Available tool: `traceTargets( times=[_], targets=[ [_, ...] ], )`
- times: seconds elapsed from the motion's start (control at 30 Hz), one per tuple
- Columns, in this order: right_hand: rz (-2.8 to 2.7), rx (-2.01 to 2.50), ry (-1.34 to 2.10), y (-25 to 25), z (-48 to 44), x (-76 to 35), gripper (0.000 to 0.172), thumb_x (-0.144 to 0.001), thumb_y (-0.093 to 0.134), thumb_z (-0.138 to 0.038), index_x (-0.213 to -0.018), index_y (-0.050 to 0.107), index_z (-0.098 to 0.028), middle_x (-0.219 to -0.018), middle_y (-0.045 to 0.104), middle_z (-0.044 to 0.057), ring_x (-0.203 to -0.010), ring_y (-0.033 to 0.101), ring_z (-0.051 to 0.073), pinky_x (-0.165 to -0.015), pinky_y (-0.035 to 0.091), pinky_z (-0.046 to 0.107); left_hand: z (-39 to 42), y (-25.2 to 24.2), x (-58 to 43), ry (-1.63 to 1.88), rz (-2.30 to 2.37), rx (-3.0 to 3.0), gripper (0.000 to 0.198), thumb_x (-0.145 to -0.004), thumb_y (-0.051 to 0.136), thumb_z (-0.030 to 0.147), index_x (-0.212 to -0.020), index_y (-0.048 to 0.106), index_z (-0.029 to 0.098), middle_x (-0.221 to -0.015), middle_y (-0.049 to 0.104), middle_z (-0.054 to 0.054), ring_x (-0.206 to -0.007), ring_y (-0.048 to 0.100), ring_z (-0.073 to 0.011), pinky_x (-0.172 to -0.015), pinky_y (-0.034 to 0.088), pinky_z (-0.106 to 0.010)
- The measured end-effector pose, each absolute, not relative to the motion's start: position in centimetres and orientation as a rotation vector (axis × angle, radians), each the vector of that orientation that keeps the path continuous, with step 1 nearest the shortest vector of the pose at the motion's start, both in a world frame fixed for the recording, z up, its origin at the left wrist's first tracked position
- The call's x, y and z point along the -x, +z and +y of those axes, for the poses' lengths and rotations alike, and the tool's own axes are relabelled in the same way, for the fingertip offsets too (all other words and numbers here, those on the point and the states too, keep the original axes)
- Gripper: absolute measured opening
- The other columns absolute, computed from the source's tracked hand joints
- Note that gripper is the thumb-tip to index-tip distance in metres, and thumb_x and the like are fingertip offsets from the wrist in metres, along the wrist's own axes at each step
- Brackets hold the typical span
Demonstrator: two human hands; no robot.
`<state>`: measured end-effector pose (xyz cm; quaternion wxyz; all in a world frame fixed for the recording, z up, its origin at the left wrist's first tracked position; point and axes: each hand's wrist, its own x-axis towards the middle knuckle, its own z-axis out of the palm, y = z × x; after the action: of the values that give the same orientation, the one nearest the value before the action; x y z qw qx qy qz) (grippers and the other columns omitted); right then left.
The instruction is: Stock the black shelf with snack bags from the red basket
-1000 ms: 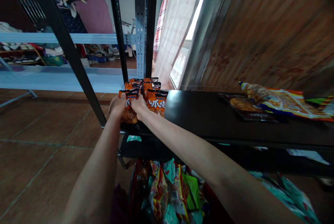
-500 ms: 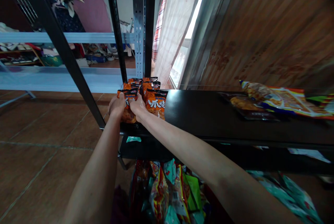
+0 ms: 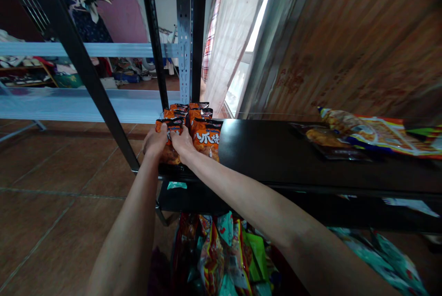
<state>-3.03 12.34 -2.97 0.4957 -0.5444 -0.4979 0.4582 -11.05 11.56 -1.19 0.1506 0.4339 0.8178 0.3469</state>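
Both my hands grip an orange snack bag [image 3: 171,151] standing upright at the left front corner of the black shelf [image 3: 255,148]. My left hand [image 3: 154,141] is closed on its left edge, thumb on the front. On its right edge, my right hand [image 3: 183,143] presses with the thumb across the printed front. A matching orange bag [image 3: 207,138] stands just right of my right hand. Behind these two, several more orange bags [image 3: 200,113] stand in two rows. The fingers behind the held bag are hidden.
Flat packets [image 3: 376,134] lie at the shelf's right end. Below, a container of mixed snack bags [image 3: 224,254] stands near me, with green packets [image 3: 383,257] to its right. A black upright post [image 3: 93,79] rises at the shelf's left; a wooden panel [image 3: 345,47] stands behind.
Almost nothing differs. My hands stay on the same orange bag, and the view has shifted very slightly.
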Motion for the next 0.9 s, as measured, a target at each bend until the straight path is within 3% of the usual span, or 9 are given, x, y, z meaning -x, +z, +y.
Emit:
traceTargets(
  times=[0.9],
  targets=[
    [-1.277,1.386,1.042,-3.02,12.81,3.42,0.045,-0.079,0.055,-0.029,-0.123,0.05,-0.023,-0.116,0.064,0.007,-0.108,0.059,0.021,-0.096,0.044,0.035,11.86,-0.75,10.71,0.993,2.385,-1.214,0.058,-0.086,0.031,0.053,-0.119,0.059,0.015,-0.122,0.062,-0.019,-0.116,0.055,-0.0358,-0.093,0.043,-0.046]
  ],
)
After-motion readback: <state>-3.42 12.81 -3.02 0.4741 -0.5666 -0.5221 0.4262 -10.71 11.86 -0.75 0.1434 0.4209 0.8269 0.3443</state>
